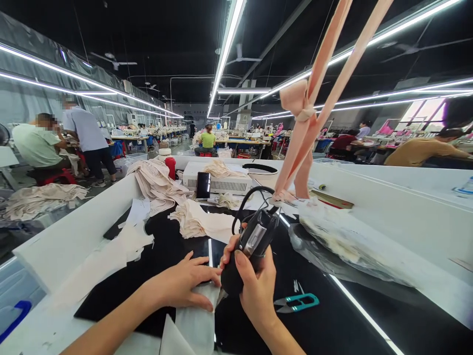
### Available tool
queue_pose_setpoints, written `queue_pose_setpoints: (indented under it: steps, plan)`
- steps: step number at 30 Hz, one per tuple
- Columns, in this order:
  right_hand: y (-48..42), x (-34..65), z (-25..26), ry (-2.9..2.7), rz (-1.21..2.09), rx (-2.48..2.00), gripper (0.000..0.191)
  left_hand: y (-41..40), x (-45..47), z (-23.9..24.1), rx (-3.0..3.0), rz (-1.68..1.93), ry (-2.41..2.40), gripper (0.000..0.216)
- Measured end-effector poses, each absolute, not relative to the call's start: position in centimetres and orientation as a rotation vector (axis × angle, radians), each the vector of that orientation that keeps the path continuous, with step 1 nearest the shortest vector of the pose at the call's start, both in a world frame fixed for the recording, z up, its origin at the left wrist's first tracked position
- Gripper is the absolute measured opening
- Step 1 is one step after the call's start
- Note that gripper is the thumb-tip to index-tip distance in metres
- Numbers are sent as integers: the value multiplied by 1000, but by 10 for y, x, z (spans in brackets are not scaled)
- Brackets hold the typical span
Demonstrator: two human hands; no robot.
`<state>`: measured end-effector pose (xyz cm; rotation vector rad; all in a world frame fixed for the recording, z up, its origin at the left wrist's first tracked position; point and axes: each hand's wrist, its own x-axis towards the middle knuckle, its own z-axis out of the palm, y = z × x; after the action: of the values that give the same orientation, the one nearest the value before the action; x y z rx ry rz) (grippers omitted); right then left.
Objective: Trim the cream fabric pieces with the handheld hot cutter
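My right hand (254, 281) is wrapped around a black corded hand tool (254, 236) with a silver plate on its side; its working tip is hidden. Knotted pink fabric straps (299, 128) run from above down to the tool's cable end. Beside it, my left hand (188, 281) lies flat with fingers spread, pressing a pale strip of thin material (195, 315) on the black tabletop. Teal thread snips (299, 302) lie to the right of my right hand. A stack of cream fabric pieces (203, 219) rests just beyond my hands.
More cream fabric pieces (158, 182) are heaped at the back left. A white box unit (221, 178) stands behind, with a phone (203, 185) leaning on it. Clear plastic bags (343, 241) lie on the right. White side walls (391, 209) border the table. Several people sit or stand farther off.
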<state>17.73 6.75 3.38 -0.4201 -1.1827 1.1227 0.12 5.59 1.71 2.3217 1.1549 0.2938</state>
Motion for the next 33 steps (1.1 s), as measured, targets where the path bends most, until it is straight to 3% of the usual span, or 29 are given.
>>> queue_pose_setpoints:
  steps: [3, 8, 12, 17, 25, 33]
  plan:
    - [69, 183, 35, -1219, 1070, -456, 23, 48, 2, 13, 2370, 395, 1259, 54]
    - [72, 197, 38, -1316, 962, -577, 30, 18, 9, 0, 2446, 662, 1547, 18]
    - [72, 202, 43, -1367, 911, -628, 37, -2, 13, -19, 2663, 608, 1598, 15]
    - [69, 200, 49, -1359, 914, -630, 30, -4, 8, -31, 2738, 693, 1580, 26]
    - [59, 199, 50, -1309, 923, -597, 21, 6, -27, -16, 2739, 594, 1148, 53]
    - [61, 194, 48, -1286, 953, -542, 19, 13, -22, -2, 2534, 666, 1560, 38]
